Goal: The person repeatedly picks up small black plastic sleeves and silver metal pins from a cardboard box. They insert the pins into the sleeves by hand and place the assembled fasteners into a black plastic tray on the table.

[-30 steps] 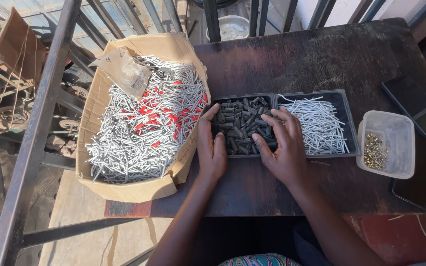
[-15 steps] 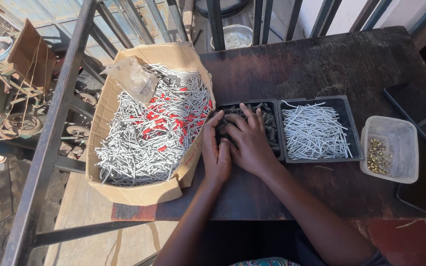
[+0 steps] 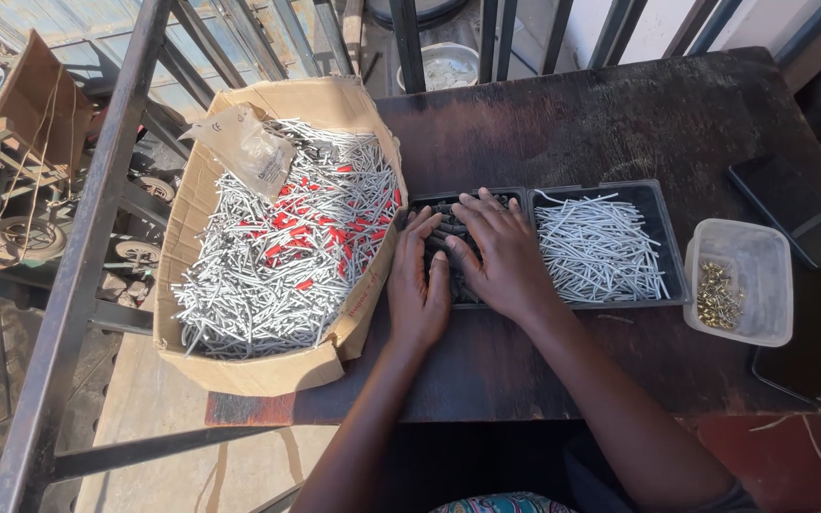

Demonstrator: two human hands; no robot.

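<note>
A black two-part tray (image 3: pixel 662 204) lies on a dark wooden table (image 3: pixel 620 114). Its left part holds small dark plastic pieces (image 3: pixel 447 234); its right part holds thin silver pins (image 3: pixel 601 249). My left hand (image 3: pixel 420 290) rests flat on the tray's left edge, fingers spread over the dark pieces. Pressed flat beside it, my right hand (image 3: pixel 501 256) covers most of the dark pieces. Neither hand grips anything that I can see.
A cardboard box (image 3: pixel 187 223) full of silver pins and red pieces overhangs the table's left edge, a small plastic bag (image 3: pixel 249 147) on top. A clear tub (image 3: pixel 743 280) with brass bits stands right. Dark flat items (image 3: pixel 791 209) lie at the far right. Metal railing (image 3: pixel 97 218) runs left.
My right hand has slid left from the tray's middle divider onto the dark pieces, next to my left hand. The view has shifted slightly.
</note>
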